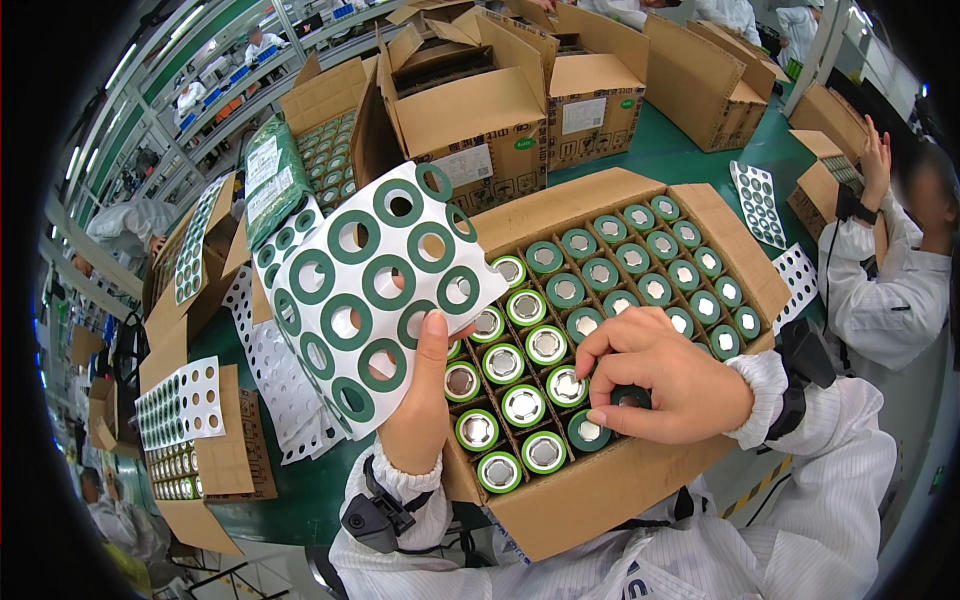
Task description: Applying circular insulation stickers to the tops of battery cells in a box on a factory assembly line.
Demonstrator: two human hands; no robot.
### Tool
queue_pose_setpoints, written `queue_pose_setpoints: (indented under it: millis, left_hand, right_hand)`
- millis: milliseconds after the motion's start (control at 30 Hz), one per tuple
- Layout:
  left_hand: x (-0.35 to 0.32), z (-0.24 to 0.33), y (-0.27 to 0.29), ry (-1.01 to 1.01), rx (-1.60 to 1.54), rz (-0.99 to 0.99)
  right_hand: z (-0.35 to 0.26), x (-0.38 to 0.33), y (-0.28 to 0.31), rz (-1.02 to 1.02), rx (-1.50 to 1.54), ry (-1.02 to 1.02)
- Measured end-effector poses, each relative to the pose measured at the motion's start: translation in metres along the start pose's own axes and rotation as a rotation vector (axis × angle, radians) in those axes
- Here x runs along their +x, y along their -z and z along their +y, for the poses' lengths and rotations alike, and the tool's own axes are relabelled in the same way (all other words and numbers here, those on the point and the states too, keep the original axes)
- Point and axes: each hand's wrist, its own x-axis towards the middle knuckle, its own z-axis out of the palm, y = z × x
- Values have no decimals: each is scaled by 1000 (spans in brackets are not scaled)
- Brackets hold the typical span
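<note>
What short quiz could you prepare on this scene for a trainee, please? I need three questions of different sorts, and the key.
1. Which hand holds the white sheet with dark green rings?
2. True or false: every cylindrical cell in the nearest open cardboard box carries such a ring.
3. Where is the right hand? A) behind the sheet; B) over the cells in the box; C) below the box.

Key: 1. The left hand. 2. False: several on the left side have none. 3. B.

Wht pinstriped sleeves point(835, 455), gathered cuffs point(758, 397); blk wrist straps point(788, 412) w/ blk boxy units point(372, 524), approx 4 & 7 o'clock.
</note>
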Motion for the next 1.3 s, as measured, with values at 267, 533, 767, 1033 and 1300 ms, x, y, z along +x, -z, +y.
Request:
queue_pose_setpoints:
  millis: [267, 533, 767, 1033, 1300]
  left_hand:
    - [2, -2, -3, 17, 49, -20]
    - [3, -10, 4, 5, 37, 19]
    - [4, -22, 17, 88, 65, -24]
    - [-5, 0, -4, 382, -222, 53]
    - [-6, -5, -1, 357, -158, 210]
  right_hand:
    - [1, -3, -4, 50, -96, 78]
    - [-11, -1, -10, 97, -444, 253]
    - [-26, 1, -7, 26, -712, 292]
    - [-7, 10, -11, 54, -387, 129]
    - [0, 14, -8, 15, -306, 125]
